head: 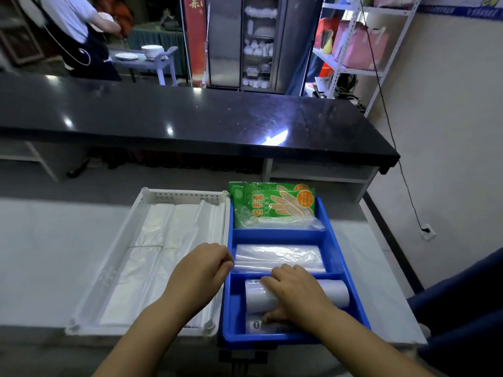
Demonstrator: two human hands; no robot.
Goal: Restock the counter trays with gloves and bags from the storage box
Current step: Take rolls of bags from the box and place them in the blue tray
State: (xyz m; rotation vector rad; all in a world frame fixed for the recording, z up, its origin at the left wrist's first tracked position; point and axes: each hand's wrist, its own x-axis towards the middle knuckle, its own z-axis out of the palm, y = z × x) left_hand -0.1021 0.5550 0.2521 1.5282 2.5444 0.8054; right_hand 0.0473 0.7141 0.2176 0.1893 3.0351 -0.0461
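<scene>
On the pale counter, far left, white tray [185, 195] lined with folded white plastic bags [152, 257]. Next, left hand [201, 270], fingers curled at the left rim of blue tray [277, 235], grip unclear. Nearest compartment: right hand [296, 292] wrapped around roll of clear bags [334, 293]. Middle compartment: flat clear bags [280, 255]. Farthest: green glove packets [272, 205].
</scene>
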